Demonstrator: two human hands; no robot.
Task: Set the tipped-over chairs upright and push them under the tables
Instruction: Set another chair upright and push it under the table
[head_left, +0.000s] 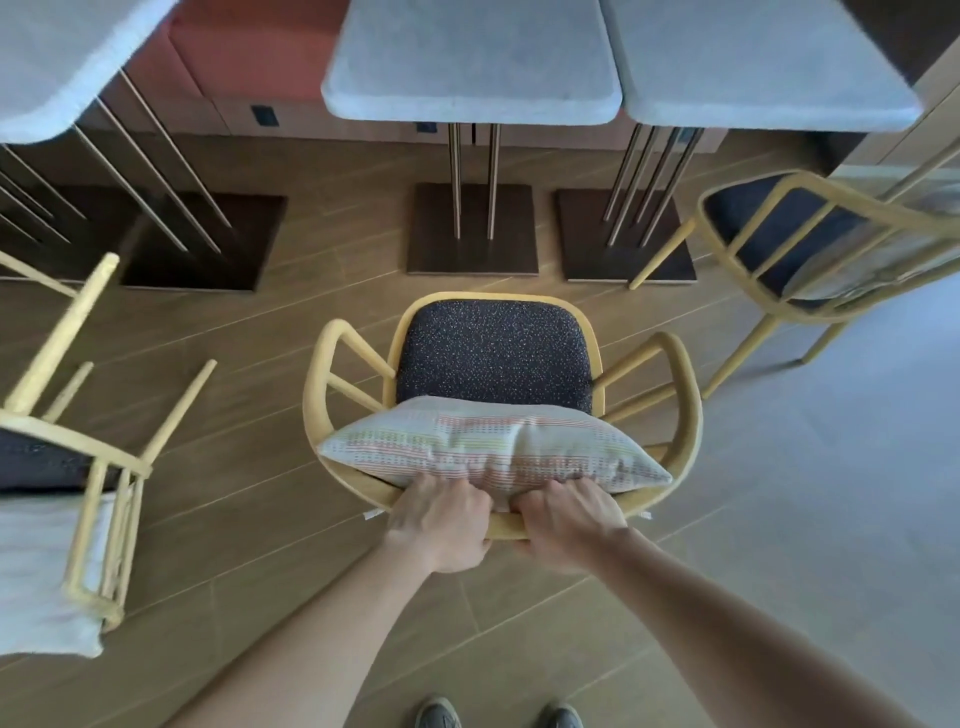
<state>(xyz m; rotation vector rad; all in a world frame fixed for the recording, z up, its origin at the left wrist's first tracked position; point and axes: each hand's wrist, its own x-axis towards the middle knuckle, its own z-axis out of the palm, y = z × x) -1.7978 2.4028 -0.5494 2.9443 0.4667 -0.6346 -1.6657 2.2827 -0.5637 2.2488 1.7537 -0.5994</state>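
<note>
A yellow chair with a dark speckled seat stands upright in the middle, facing the centre grey table. A striped cushion leans against its backrest. My left hand and my right hand both grip the curved top rail of the backrest, side by side. The chair's front edge sits just short of the table's dark base plate. A second yellow chair lies tipped over at the left, legs pointing up and away, with a pale cushion under it.
A third yellow chair stands at the right by another grey table. A further table is at the far left. A red bench runs behind the tables. My shoes show at the bottom.
</note>
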